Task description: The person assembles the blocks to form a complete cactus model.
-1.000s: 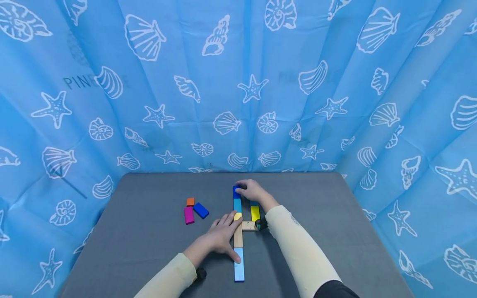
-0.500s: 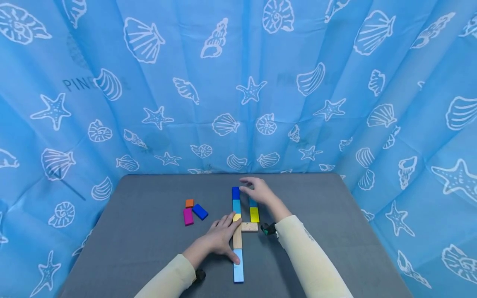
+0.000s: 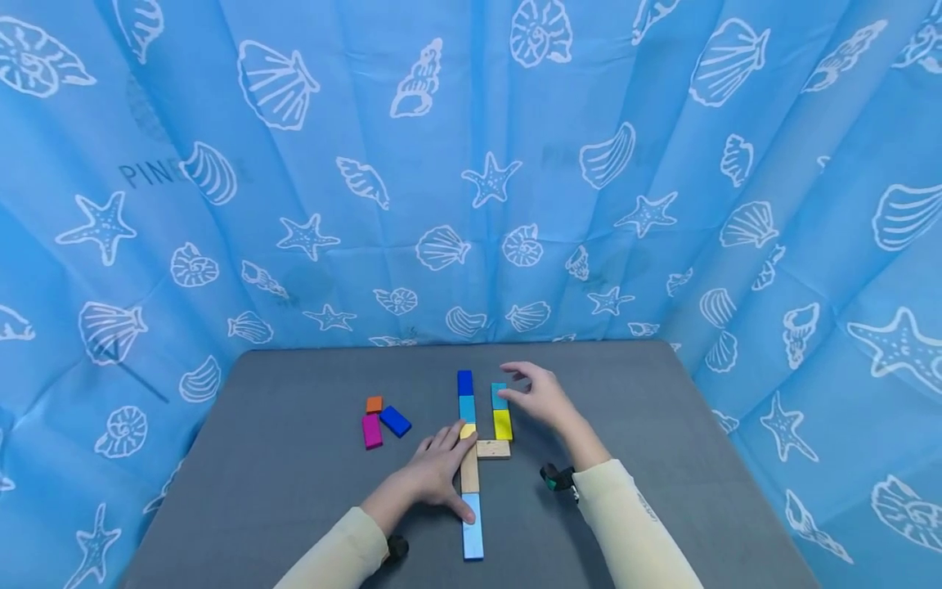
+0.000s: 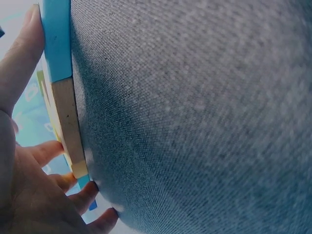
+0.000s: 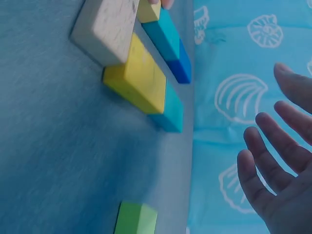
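A straight column of blocks runs up the table: light blue block, plain wooden block, pale yellow block, teal block and dark blue block at the far end. My left hand rests along its left side, fingers spread across the wooden and pale yellow part, thumb on the light blue block. From the column a speckled wooden block juts right. Beyond that lie a bright yellow block and a second teal block. Beside this teal block hovers my right hand, fingers parted, holding nothing.
Left of the column lie an orange block, a magenta block and a loose blue block. A green block shows low in the right wrist view. The shell-print curtain hangs behind the grey table.
My right hand has let go of the dark blue block at the column's far end and moved right, to the second teal block. The left hand stays in place.
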### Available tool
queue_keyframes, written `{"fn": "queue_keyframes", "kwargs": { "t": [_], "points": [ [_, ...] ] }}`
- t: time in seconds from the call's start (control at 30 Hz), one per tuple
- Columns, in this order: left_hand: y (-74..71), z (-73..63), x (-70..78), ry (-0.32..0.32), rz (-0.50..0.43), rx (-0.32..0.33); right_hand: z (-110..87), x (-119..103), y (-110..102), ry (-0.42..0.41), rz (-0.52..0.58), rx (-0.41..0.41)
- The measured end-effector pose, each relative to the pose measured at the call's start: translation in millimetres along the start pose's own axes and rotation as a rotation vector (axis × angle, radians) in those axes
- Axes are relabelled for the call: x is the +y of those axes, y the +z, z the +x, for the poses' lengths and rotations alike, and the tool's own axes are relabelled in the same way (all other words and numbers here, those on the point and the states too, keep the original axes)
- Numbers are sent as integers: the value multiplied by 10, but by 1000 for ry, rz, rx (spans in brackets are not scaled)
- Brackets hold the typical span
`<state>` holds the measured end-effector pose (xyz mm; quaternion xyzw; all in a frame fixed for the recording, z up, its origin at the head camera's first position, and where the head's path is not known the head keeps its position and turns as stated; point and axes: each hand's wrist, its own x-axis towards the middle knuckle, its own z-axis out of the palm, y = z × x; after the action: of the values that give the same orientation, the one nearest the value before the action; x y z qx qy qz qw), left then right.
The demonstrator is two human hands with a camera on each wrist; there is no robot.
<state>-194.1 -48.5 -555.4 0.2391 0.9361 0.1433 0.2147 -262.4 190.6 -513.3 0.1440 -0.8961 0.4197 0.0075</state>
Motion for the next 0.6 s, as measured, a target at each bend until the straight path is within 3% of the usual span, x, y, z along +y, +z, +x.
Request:
{"fn": "queue_keyframes", "kwargs": {
  "t": [0.27, 0.6],
  "points": [
    [27, -7, -12, -19, 1, -6, -260, 220, -132, 16, -33, 60],
    [-2, -32, 3, 7, -7, 9, -462, 500, -215, 136, -45, 85]
  ]
}}
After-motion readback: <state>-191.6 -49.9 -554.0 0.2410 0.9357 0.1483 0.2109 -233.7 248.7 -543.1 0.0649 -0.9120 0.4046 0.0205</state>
